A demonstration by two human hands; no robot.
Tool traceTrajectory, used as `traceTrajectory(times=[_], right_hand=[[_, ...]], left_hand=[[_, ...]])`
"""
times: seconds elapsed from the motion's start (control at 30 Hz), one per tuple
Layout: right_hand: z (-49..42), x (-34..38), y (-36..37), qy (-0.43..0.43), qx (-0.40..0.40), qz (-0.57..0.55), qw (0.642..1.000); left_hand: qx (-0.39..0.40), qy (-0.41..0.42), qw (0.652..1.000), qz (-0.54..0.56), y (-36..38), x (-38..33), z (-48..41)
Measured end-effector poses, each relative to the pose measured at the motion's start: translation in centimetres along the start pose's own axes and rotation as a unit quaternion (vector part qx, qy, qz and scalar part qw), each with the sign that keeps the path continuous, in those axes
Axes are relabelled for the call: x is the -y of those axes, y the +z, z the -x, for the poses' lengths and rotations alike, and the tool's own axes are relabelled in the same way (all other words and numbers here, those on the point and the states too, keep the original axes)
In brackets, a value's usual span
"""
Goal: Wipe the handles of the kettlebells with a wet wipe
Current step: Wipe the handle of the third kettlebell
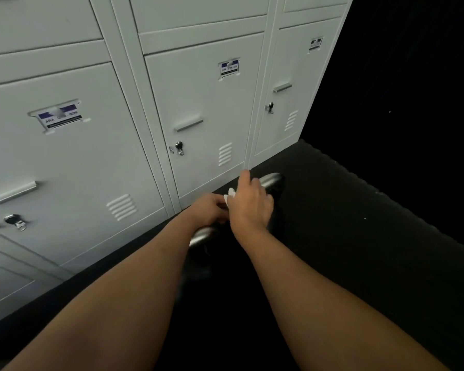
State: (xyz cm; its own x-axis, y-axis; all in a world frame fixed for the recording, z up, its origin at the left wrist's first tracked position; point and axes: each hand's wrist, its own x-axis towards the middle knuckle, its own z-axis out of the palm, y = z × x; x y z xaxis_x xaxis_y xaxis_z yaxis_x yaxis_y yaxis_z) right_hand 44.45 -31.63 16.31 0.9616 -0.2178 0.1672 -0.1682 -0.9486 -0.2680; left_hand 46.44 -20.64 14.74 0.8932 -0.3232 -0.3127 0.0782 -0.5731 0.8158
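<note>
A kettlebell stands on the dark floor below me, its black body hard to make out. Its shiny steel handle (pixel 271 180) runs from lower left to upper right, with another bare stretch showing under my left wrist. My left hand (pixel 212 207) grips the handle's near part. My right hand (pixel 251 200) is curled over the handle's middle and holds a white wet wipe (pixel 229 195), which peeks out between the two hands. The index finger of that hand sticks up.
A row of pale grey lockers (pixel 198 103) with labels, pull handles and key locks stands right behind the kettlebell. The black rubber floor (pixel 359 236) stretches to the right and toward me. The far right is dark.
</note>
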Motion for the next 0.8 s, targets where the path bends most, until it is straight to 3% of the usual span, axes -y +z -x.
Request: traceTrajectory(times=[0.13, 0.27, 0.33, 0.4, 0.5, 0.63, 0.73, 0.8], right_hand=[[-0.1, -0.5, -0.4, -0.219, -0.071, 0.120, 0.966], [0.1, -1.2, -0.8, -0.365, -0.058, 0.226, 0.901], [0.5, -1.0, -1.7, -0.411, -0.012, 0.287, 0.865], [1.5, -0.2, -2.5, -0.422, 0.063, 0.397, 0.813], [3.7, 0.4, -1.8, -0.378, 0.078, 0.582, 0.715], [4.1, -0.4, -0.8, -0.346, 0.056, 0.651, 0.673], [3.4, -1.0, -0.6, -0.350, 0.118, 0.685, 0.629], [3.0, -1.1, -0.4, -0.359, 0.140, 0.684, 0.620]], left_hand=[[-0.020, -0.028, 0.999, -0.020, 0.2, -0.2, -0.2], [-0.034, -0.032, 0.991, -0.123, 0.4, -0.3, -0.7], [-0.031, -0.029, 0.989, -0.144, 0.3, 0.0, -0.8], [-0.029, -0.035, 0.991, -0.122, 0.3, 0.3, -1.0], [-0.016, -0.043, 0.986, -0.158, 0.9, 0.1, -1.2], [-0.030, -0.010, 0.989, -0.147, 1.1, 0.3, -1.1], [-0.003, -0.012, 0.999, -0.049, 0.4, 0.8, -1.0], [0.005, -0.015, 1.000, -0.002, 0.3, 1.3, -1.2]])
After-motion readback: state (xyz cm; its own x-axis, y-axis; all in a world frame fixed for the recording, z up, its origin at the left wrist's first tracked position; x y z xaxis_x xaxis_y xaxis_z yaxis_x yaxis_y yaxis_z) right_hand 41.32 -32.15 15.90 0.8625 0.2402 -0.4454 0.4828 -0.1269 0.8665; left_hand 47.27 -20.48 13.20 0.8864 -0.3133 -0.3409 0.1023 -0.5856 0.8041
